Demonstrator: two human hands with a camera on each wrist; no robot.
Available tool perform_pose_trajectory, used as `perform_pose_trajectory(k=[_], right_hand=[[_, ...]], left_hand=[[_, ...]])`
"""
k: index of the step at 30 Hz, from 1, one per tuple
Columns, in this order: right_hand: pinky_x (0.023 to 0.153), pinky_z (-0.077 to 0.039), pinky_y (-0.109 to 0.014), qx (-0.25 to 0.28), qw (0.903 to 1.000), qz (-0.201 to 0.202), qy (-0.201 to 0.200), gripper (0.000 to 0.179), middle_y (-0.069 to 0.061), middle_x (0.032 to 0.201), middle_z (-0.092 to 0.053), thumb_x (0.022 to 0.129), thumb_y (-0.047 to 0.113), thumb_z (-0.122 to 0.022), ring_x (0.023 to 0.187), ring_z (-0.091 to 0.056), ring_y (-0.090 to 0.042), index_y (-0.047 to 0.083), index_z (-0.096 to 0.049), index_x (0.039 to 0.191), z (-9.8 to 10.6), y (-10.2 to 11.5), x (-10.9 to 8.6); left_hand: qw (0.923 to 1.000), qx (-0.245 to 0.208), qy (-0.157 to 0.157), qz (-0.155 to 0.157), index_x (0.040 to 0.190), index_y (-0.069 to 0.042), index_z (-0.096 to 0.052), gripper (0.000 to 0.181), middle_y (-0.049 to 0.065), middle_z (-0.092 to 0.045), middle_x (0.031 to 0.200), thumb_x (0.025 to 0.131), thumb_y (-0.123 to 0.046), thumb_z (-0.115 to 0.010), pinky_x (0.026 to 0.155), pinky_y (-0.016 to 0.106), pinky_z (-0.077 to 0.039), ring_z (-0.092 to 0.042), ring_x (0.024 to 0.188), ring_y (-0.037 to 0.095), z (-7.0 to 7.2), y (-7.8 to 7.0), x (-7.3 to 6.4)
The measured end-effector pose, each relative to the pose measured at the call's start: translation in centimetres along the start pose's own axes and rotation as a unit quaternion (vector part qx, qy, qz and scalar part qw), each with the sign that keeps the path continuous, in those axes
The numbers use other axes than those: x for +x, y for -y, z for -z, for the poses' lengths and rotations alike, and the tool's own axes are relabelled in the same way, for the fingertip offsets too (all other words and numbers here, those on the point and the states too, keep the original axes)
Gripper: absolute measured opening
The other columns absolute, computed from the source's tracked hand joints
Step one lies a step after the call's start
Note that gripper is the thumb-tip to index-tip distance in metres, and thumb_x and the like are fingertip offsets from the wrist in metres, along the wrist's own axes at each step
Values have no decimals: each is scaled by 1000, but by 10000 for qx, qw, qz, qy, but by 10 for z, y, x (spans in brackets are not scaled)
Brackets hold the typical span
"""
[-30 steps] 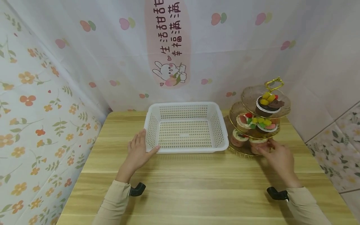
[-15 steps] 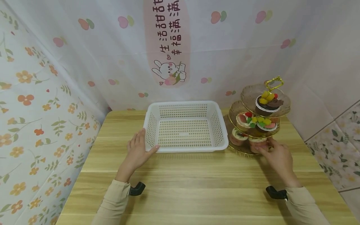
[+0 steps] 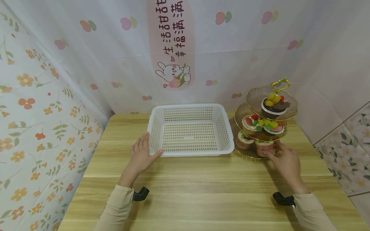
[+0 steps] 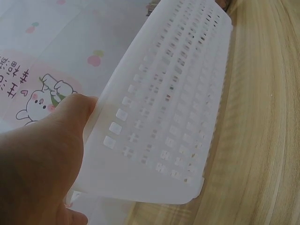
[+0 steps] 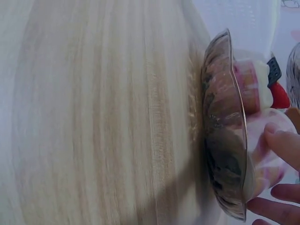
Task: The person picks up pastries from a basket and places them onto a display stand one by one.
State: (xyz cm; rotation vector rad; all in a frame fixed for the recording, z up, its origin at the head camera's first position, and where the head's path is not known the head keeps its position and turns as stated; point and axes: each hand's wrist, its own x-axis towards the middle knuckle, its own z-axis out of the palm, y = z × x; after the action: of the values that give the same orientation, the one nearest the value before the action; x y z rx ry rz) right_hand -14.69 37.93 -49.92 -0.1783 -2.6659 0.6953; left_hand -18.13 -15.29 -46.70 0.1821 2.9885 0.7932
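Note:
My left hand [image 3: 140, 156] holds the near-left corner of a white plastic basket [image 3: 229, 141], the thumb over its front rim and the fingers along its left side. In the left wrist view the thumb hooks over the basket [image 4: 154, 108] rim. At the right, my right hand [image 3: 286, 162] pinches a pink cupcake with a cream top [image 3: 261, 149] on the bottom tier of a three-tier stand [image 3: 289, 110]. The right wrist view shows thumb and fingers around this cupcake [image 5: 267, 145], close above the tier [image 5: 225, 122]; contact underneath is unclear.
Another cupcake [image 3: 243, 141] sits beside it on the bottom tier. Two fruit-topped cakes occupy the middle tier, and a chocolate cupcake [image 3: 273, 110] the top one. The gold handle [image 3: 280, 85] rises above. A patterned curtain [image 3: 127, 64] hangs behind the wooden table [image 3: 202, 192].
The pinched cupcake has shifted slightly, and more of its pink side shows below the middle tier. My left hand and the basket stay in place.

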Motion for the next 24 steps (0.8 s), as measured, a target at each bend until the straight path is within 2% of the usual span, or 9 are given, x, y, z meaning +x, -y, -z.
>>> perform_pose_trajectory(k=[4,10,14,24], right_hand=[[76,-37,-55,87,9997,-31,-214,54,-27,108,-71,80,26,-82,94,-56,-49,-2,-64,122,3,2,-1],[75,-37,-54,270,9963,-466,-670,37,-27,105,-71,77,21,-83,96,-56,-46,-1,-71,104,4,8,-11],[68,-37,-51,262,9945,-372,-939,28,-27,94,-72,75,16,-84,90,-56,-44,-2,-73,95,-1,10,-15],[68,-38,-51,160,9938,-214,-1080,30,-26,89,-73,73,13,-86,86,-56,-43,-3,-73,95,-8,5,-15]], left_hand=[[10000,-3,10,26,159,-5,-2,105,22,-11,166,91,-63,-56,116,71,-7,-10,151,47,0,0,0],[10000,37,25,40,159,-4,-2,104,22,-12,165,92,-62,-56,116,70,-8,-11,151,48,1,-1,-1],[10000,24,18,38,159,-4,-2,104,23,-12,165,92,-62,-57,116,70,-7,-10,151,48,2,-1,-1],[10000,39,63,26,159,-4,-1,104,23,-12,165,92,-61,-56,116,70,-7,-10,151,48,1,-1,0]])
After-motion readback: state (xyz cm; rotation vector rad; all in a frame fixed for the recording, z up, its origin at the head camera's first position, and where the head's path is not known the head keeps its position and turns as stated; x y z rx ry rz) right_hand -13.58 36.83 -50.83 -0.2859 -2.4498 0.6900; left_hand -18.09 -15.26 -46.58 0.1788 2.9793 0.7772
